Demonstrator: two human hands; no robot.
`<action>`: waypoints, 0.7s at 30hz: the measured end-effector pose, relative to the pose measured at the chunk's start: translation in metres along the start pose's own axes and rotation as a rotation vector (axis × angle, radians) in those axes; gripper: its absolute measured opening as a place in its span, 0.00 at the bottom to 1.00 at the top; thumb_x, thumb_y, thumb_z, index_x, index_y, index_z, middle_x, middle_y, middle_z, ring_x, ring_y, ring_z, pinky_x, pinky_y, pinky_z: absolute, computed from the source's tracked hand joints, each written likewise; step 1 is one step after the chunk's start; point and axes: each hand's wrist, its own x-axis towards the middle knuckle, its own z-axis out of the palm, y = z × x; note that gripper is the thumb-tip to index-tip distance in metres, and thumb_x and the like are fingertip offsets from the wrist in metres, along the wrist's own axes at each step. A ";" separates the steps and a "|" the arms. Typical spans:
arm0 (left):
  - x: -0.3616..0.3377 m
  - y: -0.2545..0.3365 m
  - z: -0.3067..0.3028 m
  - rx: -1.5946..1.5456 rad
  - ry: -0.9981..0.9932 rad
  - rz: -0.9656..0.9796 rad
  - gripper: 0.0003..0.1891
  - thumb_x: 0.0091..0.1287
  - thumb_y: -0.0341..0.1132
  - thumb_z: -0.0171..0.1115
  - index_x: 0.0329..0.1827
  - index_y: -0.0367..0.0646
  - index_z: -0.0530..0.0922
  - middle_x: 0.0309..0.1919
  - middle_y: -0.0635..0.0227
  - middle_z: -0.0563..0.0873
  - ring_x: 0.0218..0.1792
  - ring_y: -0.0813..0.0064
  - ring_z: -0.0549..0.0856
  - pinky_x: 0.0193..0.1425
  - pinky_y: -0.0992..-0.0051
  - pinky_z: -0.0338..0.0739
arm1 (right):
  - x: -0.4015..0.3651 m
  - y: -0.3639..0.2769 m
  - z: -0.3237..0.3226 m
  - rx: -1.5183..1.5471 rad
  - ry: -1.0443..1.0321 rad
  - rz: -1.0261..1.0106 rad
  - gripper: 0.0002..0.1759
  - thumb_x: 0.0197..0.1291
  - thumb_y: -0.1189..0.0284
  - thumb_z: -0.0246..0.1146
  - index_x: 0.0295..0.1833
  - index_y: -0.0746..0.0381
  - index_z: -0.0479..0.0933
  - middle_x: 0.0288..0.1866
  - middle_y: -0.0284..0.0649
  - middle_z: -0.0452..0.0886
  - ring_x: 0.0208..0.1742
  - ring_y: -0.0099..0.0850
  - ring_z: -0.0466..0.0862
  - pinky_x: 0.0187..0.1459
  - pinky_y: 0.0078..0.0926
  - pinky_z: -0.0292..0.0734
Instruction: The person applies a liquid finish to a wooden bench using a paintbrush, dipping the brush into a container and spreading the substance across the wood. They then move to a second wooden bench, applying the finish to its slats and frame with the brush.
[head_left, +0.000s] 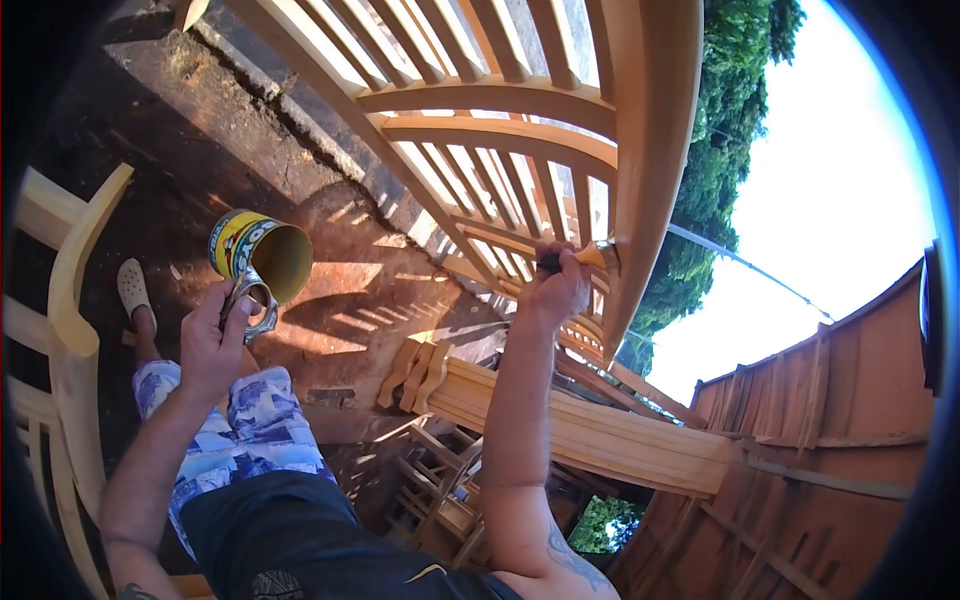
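Observation:
My left hand (215, 340) is closed around a shiny metal ring-like handle (262, 308) at a yellow tin can (232, 240). The can is tilted with its open mouth towards the right; its contents are hard to make out. My right hand (558, 290) grips a paintbrush (592, 256), fingers wrapped round its dark handle. The brush tip touches the broad curved edge of a slatted wooden furniture piece (640, 150). This piece has pale, smooth wood with several slats and curved crossbars.
A wooden armrest (72, 290) of another piece stands close on the left. Long stacked boards (590, 425) lie at the lower right, near a brown wooden wall (830, 400). Chair frames (440, 490) stand below on the reddish ground (330, 250).

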 end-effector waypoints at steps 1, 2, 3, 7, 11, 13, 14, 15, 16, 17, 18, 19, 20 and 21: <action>-0.001 0.001 -0.003 -0.015 0.019 0.003 0.10 0.77 0.31 0.57 0.54 0.34 0.79 0.36 0.61 0.90 0.39 0.76 0.90 0.45 0.74 0.83 | -0.013 -0.006 0.025 0.002 0.010 -0.023 0.08 0.68 0.81 0.55 0.51 0.66 0.70 0.43 0.41 0.77 0.39 0.30 0.81 0.44 0.33 0.86; -0.002 0.003 -0.007 -0.029 0.038 0.004 0.11 0.76 0.32 0.58 0.54 0.34 0.80 0.36 0.59 0.90 0.39 0.74 0.90 0.44 0.73 0.83 | -0.025 -0.010 0.048 0.004 0.019 -0.045 0.07 0.69 0.80 0.56 0.51 0.66 0.70 0.42 0.41 0.78 0.39 0.30 0.81 0.45 0.33 0.85; -0.003 0.004 -0.012 -0.034 0.045 0.009 0.11 0.76 0.32 0.58 0.53 0.34 0.80 0.36 0.59 0.90 0.38 0.74 0.90 0.44 0.73 0.83 | -0.035 -0.013 0.068 -0.012 -0.004 -0.062 0.08 0.69 0.78 0.56 0.51 0.67 0.70 0.42 0.41 0.78 0.39 0.30 0.81 0.45 0.32 0.85; -0.010 0.011 -0.030 -0.035 0.076 0.011 0.11 0.76 0.32 0.57 0.53 0.34 0.80 0.36 0.60 0.90 0.38 0.75 0.90 0.43 0.73 0.83 | -0.071 -0.024 0.138 -0.062 -0.093 -0.128 0.09 0.70 0.74 0.58 0.51 0.68 0.71 0.38 0.42 0.80 0.37 0.30 0.82 0.42 0.28 0.81; -0.017 0.017 -0.047 0.005 0.103 0.038 0.10 0.76 0.32 0.57 0.52 0.34 0.79 0.34 0.60 0.89 0.36 0.76 0.89 0.41 0.73 0.81 | -0.115 -0.039 0.196 -0.078 -0.204 -0.137 0.10 0.70 0.75 0.55 0.53 0.68 0.72 0.37 0.40 0.80 0.34 0.27 0.80 0.38 0.24 0.76; -0.019 0.019 -0.051 0.009 0.106 0.045 0.10 0.76 0.32 0.57 0.52 0.34 0.79 0.32 0.61 0.88 0.34 0.76 0.88 0.39 0.73 0.81 | -0.122 -0.036 0.203 -0.144 -0.307 -0.122 0.16 0.70 0.76 0.52 0.61 0.68 0.69 0.45 0.40 0.79 0.36 0.26 0.79 0.40 0.25 0.77; -0.020 0.020 -0.052 0.011 0.105 0.049 0.10 0.76 0.32 0.57 0.51 0.34 0.79 0.32 0.61 0.87 0.33 0.76 0.87 0.39 0.73 0.80 | -0.128 -0.038 0.200 -0.130 -0.334 -0.111 0.22 0.69 0.78 0.52 0.67 0.68 0.68 0.45 0.39 0.78 0.35 0.24 0.77 0.38 0.24 0.76; -0.021 0.020 -0.053 0.007 0.106 0.054 0.10 0.76 0.32 0.57 0.52 0.34 0.79 0.31 0.61 0.87 0.33 0.76 0.87 0.38 0.73 0.80 | -0.131 -0.043 0.193 -0.198 -0.331 -0.126 0.22 0.68 0.79 0.52 0.68 0.68 0.68 0.44 0.38 0.78 0.35 0.23 0.77 0.38 0.23 0.75; -0.021 0.020 -0.053 0.002 0.106 0.061 0.10 0.76 0.32 0.57 0.52 0.34 0.79 0.31 0.62 0.87 0.32 0.76 0.86 0.38 0.73 0.80 | -0.132 -0.047 0.183 -0.266 -0.326 -0.142 0.23 0.68 0.79 0.52 0.68 0.68 0.69 0.43 0.37 0.77 0.34 0.23 0.77 0.37 0.22 0.75; -0.021 0.022 -0.053 -0.002 0.105 0.067 0.10 0.76 0.32 0.57 0.52 0.34 0.79 0.30 0.62 0.86 0.32 0.76 0.86 0.38 0.73 0.79 | -0.130 -0.049 0.171 -0.335 -0.320 -0.157 0.24 0.67 0.79 0.52 0.68 0.68 0.69 0.42 0.36 0.77 0.34 0.22 0.76 0.36 0.21 0.74; -0.022 0.025 -0.054 0.003 0.086 0.065 0.10 0.76 0.32 0.58 0.52 0.34 0.79 0.31 0.62 0.87 0.32 0.76 0.86 0.38 0.73 0.80 | -0.118 -0.049 0.153 -0.378 -0.286 -0.242 0.19 0.65 0.79 0.52 0.61 0.68 0.74 0.39 0.34 0.76 0.33 0.20 0.74 0.34 0.19 0.71; -0.022 0.028 -0.056 0.007 0.067 0.061 0.10 0.76 0.32 0.58 0.52 0.35 0.79 0.31 0.61 0.87 0.33 0.76 0.87 0.39 0.73 0.80 | -0.104 -0.053 0.131 -0.377 -0.270 -0.240 0.14 0.64 0.79 0.52 0.53 0.67 0.76 0.38 0.33 0.76 0.31 0.19 0.73 0.33 0.18 0.69; -0.023 0.032 -0.056 0.012 0.047 0.057 0.10 0.76 0.32 0.58 0.52 0.35 0.79 0.32 0.61 0.87 0.34 0.76 0.87 0.39 0.73 0.80 | -0.085 -0.053 0.107 -0.356 -0.211 -0.235 0.12 0.62 0.80 0.53 0.49 0.67 0.76 0.36 0.33 0.75 0.30 0.19 0.71 0.32 0.18 0.68; -0.023 0.035 -0.055 0.016 0.048 0.065 0.10 0.76 0.32 0.58 0.52 0.34 0.79 0.32 0.61 0.88 0.34 0.76 0.87 0.39 0.73 0.80 | -0.077 -0.058 0.086 -0.402 -0.148 -0.205 0.12 0.61 0.79 0.54 0.50 0.68 0.76 0.34 0.33 0.75 0.30 0.19 0.71 0.32 0.18 0.67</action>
